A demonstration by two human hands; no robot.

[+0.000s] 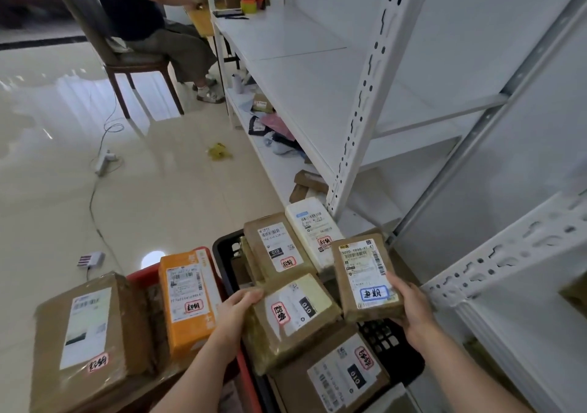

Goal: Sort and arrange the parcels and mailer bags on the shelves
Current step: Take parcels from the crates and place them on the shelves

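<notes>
Glossy cream floor tiles point(63, 164) underfoot, white metal shelving point(359, 101) with slotted uprights rising to the right, its near boards bare painted steel

Held in the right hand point(409, 307): brown taped parcel point(365, 279), upright and tilted, fingers curled round its lower right corner, thumb on the face; white shipping label with barcode, digits partly legible as "5070", and a blue-framed handwritten sticker near the thumb

Gripped by the left hand point(238, 314): second brown parcel point(292, 320), angled across the black crate point(222, 247), fingers wrapped over its top left edge; label turned sideways, black tag reading "010", red-framed handwritten sticker

Stacked in and above that crate: another brown box point(273, 247) marked "010", a white box point(313, 231) with a blue-headed label, and a large flat carton point(336, 374) at the bottom, also "010"

Stood further left in a red crate point(143, 277): orange box point(187, 301), glossy, red-framed sticker on its label; beside it a wide tape-wrapped brown carton point(85, 336)

Seen at the far end: seated person point(152, 21) on a dark chair point(104, 40), hands on a yellow mailer

Lay loose on the lowest shelf: mailer bags point(273, 129), crumpled
</notes>
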